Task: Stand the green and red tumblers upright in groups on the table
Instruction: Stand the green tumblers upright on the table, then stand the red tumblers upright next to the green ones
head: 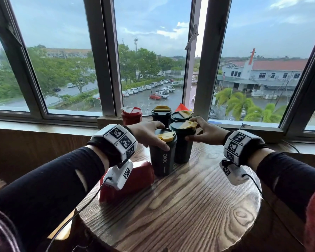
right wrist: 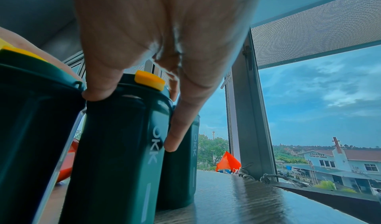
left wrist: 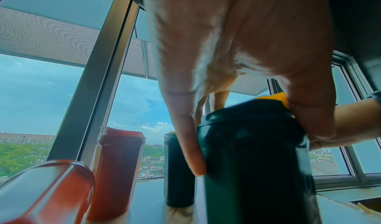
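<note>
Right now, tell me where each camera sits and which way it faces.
Head: worn on the head, looks forward and down over the round table to the window; shows both forearms and hands.
Left wrist: under the left hand, looks along its fingers gripping a green tumbler.
Right wrist: under the right hand, faces its green tumbler.
Shared: both wrist views show green tumblers and the window.

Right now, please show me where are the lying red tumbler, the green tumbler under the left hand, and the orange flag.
lying red tumbler (head: 140,173): head view, its side wall.
green tumbler (head: 162,160): head view, its body.
orange flag (right wrist: 227,161): right wrist view, its cloth.
</note>
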